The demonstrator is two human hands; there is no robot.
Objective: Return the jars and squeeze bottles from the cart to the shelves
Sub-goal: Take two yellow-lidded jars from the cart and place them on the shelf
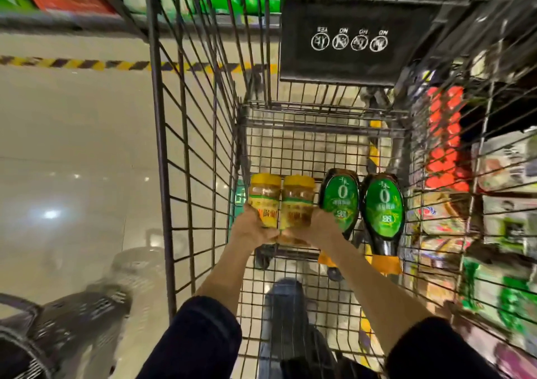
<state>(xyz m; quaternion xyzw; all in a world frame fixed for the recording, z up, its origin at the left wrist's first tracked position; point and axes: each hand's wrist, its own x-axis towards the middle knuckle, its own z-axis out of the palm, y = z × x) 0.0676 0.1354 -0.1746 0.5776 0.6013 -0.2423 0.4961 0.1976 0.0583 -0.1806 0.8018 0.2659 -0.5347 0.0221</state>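
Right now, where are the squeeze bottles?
In the head view, both lie on the cart floor, right side: one squeeze bottle beside the jar the right hand holds, the other squeeze bottle nearer the right wall.

Dark navy sleeves, blue jeans

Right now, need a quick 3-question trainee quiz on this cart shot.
1. Multiple choice: what does the left hand grip? A) a yellow-lidded clear jar B) a dark bottle with a green label C) the cart's wire wall
2. True or false: the right hand grips the other yellow-lidded jar.
3. How many dark, green-labelled squeeze bottles lie in the black wire cart?
Key: 1 A; 2 true; 3 two.
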